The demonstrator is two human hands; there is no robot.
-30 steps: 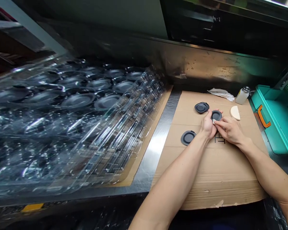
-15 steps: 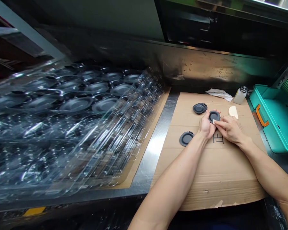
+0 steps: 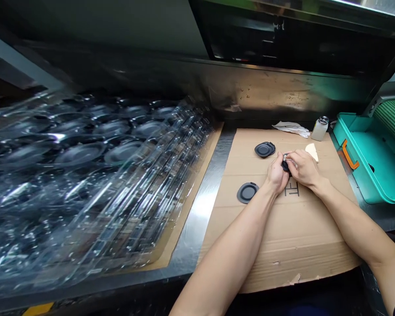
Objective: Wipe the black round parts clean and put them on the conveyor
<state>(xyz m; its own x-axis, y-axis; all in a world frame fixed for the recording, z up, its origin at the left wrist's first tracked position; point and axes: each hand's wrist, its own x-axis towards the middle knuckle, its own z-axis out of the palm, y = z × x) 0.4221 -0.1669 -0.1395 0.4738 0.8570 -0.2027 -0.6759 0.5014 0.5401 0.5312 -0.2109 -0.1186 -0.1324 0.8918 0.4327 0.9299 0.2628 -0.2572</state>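
Clear plastic trays (image 3: 118,210) fill the left of the frame, stacked, with dark round parts (image 3: 80,153) in rows; likely moulded pockets keep them apart. Right of them, a strip of metal surface (image 3: 204,197), then a cardboard sheet (image 3: 299,228), probably laid as padding. On it, right of centre, a loose black disc (image 3: 248,193) lies flat; above it a black pair (image 3: 265,149) overlaps, both near the left hand (image 3: 276,173). That hand cups the held disc (image 3: 285,166) just above the sheet's printed mark, fingers curled beneath — seemingly a steady cradle. The right hand (image 3: 303,166) bends over it, thumb and fingers drawn together; can't tell whether they pinch the disc or the tiny white bit there. White cloth (image 3: 291,128), cream pad (image 3: 312,152) and bottle (image 3: 320,128) sit beyond the hands — likely within easy reach. A teal bin (image 3: 365,184) with an orange handle (image 3: 347,157) stands at the right.

Edges: trays limit the left forearm's swing, the back panel (image 3: 270,94) limits forward reach, the bin wall hems the right. Most room is lower right of centre, where cardboard runs between the forearms.
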